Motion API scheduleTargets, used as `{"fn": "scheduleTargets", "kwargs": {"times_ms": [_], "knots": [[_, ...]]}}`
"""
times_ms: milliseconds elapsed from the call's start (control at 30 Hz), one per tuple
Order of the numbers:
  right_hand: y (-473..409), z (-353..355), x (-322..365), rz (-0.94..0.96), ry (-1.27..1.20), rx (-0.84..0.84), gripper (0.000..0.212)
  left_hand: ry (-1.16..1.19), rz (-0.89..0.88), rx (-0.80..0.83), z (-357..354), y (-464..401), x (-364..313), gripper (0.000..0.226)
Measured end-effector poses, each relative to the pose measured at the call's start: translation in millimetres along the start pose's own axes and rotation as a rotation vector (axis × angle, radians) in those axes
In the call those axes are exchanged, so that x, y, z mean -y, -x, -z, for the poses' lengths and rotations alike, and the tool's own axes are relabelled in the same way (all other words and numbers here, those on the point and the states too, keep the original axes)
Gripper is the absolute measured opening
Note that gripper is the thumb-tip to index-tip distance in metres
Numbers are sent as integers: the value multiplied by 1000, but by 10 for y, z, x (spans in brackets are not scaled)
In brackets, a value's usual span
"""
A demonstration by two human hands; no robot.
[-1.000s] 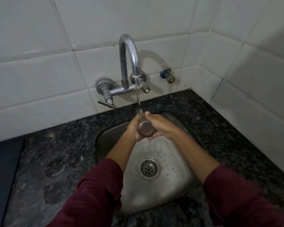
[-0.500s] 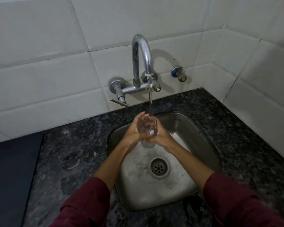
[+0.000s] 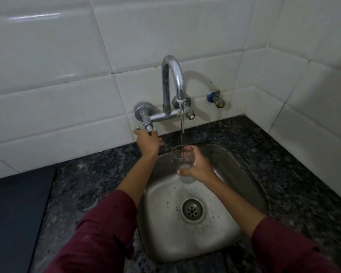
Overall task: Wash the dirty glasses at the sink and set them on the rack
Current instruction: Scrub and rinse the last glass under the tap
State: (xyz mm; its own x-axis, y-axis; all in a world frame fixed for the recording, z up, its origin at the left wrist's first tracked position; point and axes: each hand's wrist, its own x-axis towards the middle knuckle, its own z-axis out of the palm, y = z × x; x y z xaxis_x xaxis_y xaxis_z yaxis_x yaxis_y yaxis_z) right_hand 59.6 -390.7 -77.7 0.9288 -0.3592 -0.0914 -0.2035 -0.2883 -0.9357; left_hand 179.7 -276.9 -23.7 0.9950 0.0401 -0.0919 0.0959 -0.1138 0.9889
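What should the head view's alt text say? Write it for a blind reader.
The right hand holds a clear glass under water running from the tap over a steel sink. The left hand reaches to the tap's lever.

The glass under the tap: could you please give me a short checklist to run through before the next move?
1. Glass firmly held by the right hand: ok.
2. Glass upright, stream falling into it: ok.
3. Left hand on the tap lever, ready to shut the water: ok.
4. Glass held over the sink, so spills drain: ok.
5. Glass rinsed clean: cannot tell.
6. Rack to set it on: cannot tell, none in view.
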Motion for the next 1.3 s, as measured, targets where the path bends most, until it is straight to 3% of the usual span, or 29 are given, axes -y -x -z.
{"fn": "scheduleTargets", "kwargs": {"times_ms": [200, 300, 433, 533, 600, 733, 800, 867, 967, 1100, 1167, 1267, 1300], "knots": [[76, 102, 26, 71, 172, 15, 85, -572, -310, -69, -32, 2, 47, 38], [100, 198, 18, 77, 351, 49, 96, -661, -351, -40, 5, 18, 47, 43], [122, 333, 88, 41, 924, 192, 108, -598, -294, 52, 105, 138, 53, 48], [135, 359, 223, 18, 1273, 356, 105, -618, -117, 186, 146, 416, 224, 63], [161, 330, 337, 13, 1447, 432, 96, -697, -90, 339, 160, 667, 381, 69], [191, 245, 519, 13, 1594, 502, 98, -853, -258, 744, 164, 982, 589, 93], [189, 200, 622, 76, 1643, 522, 90, -853, -310, 816, 152, 1058, 645, 107], [180, 159, 732, 132, 1667, 560, 76, -785, -325, 782, 138, 1122, 694, 112], [178, 124, 847, 188, 1609, 607, 56, -618, -328, 697, 128, 1191, 755, 108], [192, 217, 896, 219, 1376, 609, 44, -480, -326, 575, 170, 1238, 841, 79], [207, 422, 817, 168, 986, 600, 42, -445, -335, 529, 218, 1248, 898, 66], [368, 709, 519, 10, 10, 517, 50, -356, -283, 472, 286, 1268, 987, 56], [437, 707, 369, -28, -199, 486, 55, -320, -253, 462, 294, 1278, 1006, 53]]}}
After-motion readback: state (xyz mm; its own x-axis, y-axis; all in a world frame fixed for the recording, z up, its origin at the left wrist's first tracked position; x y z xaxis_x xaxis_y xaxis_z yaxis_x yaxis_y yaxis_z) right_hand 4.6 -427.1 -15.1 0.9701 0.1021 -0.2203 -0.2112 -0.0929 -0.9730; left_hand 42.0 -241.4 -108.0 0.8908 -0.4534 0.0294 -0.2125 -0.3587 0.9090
